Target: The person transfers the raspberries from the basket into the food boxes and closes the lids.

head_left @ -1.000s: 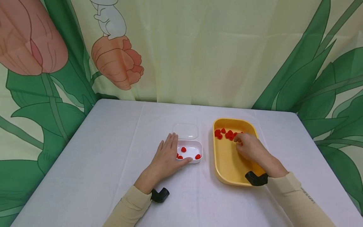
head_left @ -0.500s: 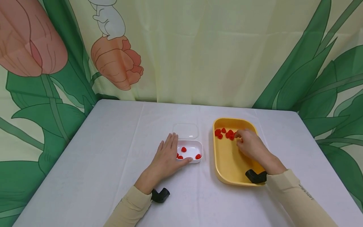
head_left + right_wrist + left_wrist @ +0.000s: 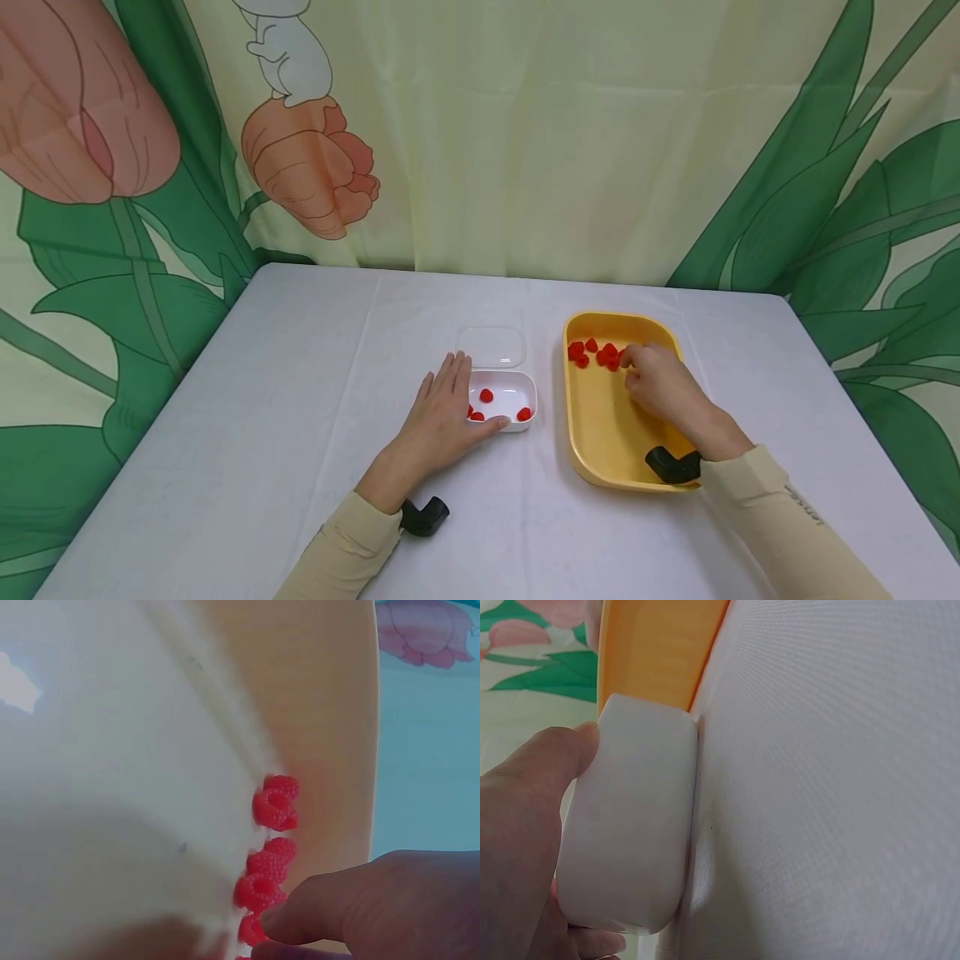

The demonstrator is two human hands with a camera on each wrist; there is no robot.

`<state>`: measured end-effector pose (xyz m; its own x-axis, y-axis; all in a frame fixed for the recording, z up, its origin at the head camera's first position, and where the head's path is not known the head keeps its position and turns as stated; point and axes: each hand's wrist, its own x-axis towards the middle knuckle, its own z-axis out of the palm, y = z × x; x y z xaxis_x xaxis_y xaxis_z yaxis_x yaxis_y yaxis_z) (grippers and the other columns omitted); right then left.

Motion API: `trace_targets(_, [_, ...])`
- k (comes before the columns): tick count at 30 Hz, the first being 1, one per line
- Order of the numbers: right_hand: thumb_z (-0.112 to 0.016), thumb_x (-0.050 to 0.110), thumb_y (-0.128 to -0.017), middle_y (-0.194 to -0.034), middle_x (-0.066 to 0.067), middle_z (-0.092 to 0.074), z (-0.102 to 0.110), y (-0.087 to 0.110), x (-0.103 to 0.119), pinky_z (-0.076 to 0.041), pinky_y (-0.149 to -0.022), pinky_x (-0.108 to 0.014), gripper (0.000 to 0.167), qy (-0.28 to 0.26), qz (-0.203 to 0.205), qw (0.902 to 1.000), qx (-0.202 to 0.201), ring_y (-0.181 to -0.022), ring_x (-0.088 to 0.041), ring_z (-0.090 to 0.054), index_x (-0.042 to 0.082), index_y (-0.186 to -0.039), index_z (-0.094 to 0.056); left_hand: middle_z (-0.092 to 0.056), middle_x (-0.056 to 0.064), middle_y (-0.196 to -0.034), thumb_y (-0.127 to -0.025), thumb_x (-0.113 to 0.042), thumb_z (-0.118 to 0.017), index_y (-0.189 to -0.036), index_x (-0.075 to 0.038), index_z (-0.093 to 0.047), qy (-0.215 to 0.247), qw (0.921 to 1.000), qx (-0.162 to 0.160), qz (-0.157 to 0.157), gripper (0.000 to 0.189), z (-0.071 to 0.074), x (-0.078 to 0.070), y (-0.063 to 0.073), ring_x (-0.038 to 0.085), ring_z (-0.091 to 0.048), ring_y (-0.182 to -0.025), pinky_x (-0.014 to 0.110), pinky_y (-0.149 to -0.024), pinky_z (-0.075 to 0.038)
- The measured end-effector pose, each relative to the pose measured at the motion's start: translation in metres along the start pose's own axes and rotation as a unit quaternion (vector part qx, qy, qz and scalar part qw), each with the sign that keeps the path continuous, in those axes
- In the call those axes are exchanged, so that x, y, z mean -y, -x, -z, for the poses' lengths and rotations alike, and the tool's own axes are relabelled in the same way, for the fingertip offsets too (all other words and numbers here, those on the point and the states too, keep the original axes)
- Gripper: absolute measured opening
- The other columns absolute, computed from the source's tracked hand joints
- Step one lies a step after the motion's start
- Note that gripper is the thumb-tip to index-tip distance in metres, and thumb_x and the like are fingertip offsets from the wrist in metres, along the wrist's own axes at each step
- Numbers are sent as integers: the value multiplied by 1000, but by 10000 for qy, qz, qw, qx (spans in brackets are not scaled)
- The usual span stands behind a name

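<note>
A small white box (image 3: 504, 379) with several red raspberries (image 3: 486, 395) in it stands mid-table. My left hand (image 3: 437, 418) rests against it, fingers straight along its left side and thumb along the near rim; in the left wrist view the thumb lies on the rim of the white box (image 3: 634, 802). Inside the yellow tray (image 3: 600, 462), my right hand (image 3: 663, 385) has its fingers bent at the right end of a row of raspberries (image 3: 600, 354). The right wrist view shows its fingertips touching a raspberry (image 3: 251, 930); I cannot tell whether they pinch it.
A clear plastic lid (image 3: 491, 346) lies just behind the white box. The tray stands to the right of the box, a narrow strip of white tablecloth (image 3: 550, 433) between them. A printed curtain (image 3: 525, 150) hangs behind the table.
My right hand has shifted slightly within the tray, its fingertips staying by the raspberries at the far end. The left hand and white box have stayed in place.
</note>
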<state>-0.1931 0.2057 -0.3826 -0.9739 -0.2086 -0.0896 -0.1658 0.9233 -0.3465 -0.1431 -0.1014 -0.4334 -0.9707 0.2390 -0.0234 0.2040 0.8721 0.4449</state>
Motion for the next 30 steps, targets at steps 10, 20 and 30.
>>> trace_targets(10, [-58, -6, -86, -106, -21, -67, -1, -4, 3, -53, -92, -52, 20, -288, 470, 9982, -219, -97, -34, -57, -2, -102, -69, -21, 11, -166, -83, -70, -60, -158, -6, -19, 10, 10000, 2, -5, 106, 0, 1, -1, 29, -13, -155, 54, -124, -15])
trace_targets(20, [-60, -8, -83, -91, -16, -65, -8, -7, -4, -55, -83, -46, 17, -149, 337, 9991, 210, -82, -27, -54, -3, -97, -69, -20, 11, -166, -83, -70, -60, -158, -7, -17, 20, 10000, 44, 14, 107, -2, 2, -3, 29, -13, -155, 54, -124, -15])
trace_targets(30, [-65, -3, -82, -82, -10, -63, -7, -7, -5, -53, -72, -33, 14, -56, 306, 9979, 563, -76, -23, -53, -2, -96, -68, -22, 12, -165, -83, -69, -62, -157, -6, -20, 80, 10000, -41, -32, 106, -1, 2, -1, 30, -14, -155, 55, -124, -16])
